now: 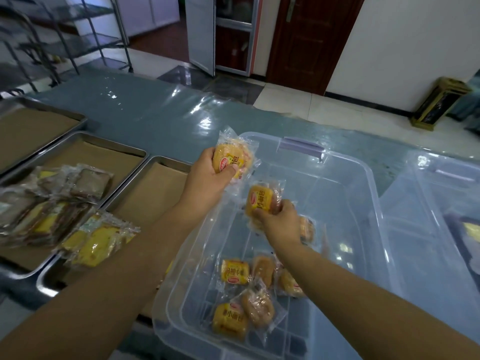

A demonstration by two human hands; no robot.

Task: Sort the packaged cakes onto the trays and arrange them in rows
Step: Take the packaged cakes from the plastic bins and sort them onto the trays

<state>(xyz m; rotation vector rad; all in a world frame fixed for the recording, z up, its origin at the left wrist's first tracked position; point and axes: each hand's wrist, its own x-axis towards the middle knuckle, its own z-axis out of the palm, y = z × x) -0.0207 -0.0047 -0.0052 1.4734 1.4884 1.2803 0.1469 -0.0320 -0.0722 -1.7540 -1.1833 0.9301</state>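
Observation:
My left hand point(207, 180) grips a stack of yellow packaged cakes point(233, 155) above the far left corner of a clear plastic bin point(363, 203). Over the middle of the bin, my right hand point(279, 222) holds another yellow packaged cake point(259, 198). Several more wrapped cakes point(246, 289) lie on the bin's floor near me. Left of the bin, a metal tray point(155, 193) lined with brown paper holds yellow cake packs point(96, 240). A second tray point(104, 152) beside it carries brown and yellow packaged slices point(52, 201).
A third paper-lined tray point(33, 126) sits at the far left. A second clear bin point(441, 216) stands on the right. The table point(155, 113) has a shiny blue-grey plastic cover. Metal racks point(65, 35), a door and a gold bin point(439, 102) stand beyond.

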